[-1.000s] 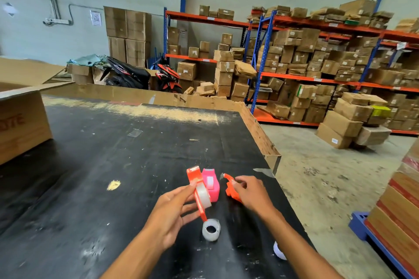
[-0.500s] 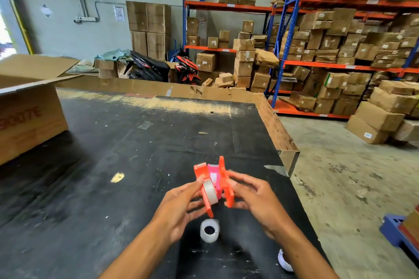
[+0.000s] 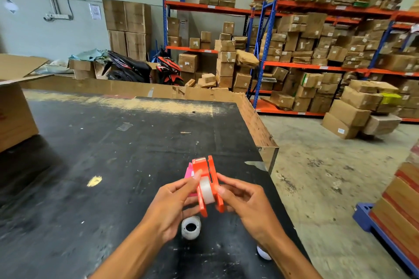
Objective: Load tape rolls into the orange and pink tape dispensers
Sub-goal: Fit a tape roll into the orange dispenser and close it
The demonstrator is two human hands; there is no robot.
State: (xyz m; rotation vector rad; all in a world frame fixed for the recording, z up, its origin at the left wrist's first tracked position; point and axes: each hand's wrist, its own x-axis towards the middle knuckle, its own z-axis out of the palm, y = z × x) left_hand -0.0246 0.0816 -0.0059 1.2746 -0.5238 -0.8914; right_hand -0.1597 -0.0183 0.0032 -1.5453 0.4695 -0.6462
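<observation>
Both hands up over table's right edge, near front. Left hand (image 3: 172, 206) pinching left half of orange dispenser (image 3: 204, 186), thumb on top. Right hand (image 3: 247, 206) pinching right half against it, fingers curled. Tape roll (image 3: 206, 190) sandwiched between halves, white face showing. Pink dispenser (image 3: 188, 172) just behind, mostly hidden by left fingers. Second tape roll (image 3: 191, 227) flat on black table (image 3: 113, 154) under hands. Third roll (image 3: 263, 253) peeking out at right edge, beneath right wrist.

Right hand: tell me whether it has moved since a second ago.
Yes. The right hand has closed in leftward, bringing the loose orange half against the orange dispenser, above the spare tape roll lying on the table.
</observation>
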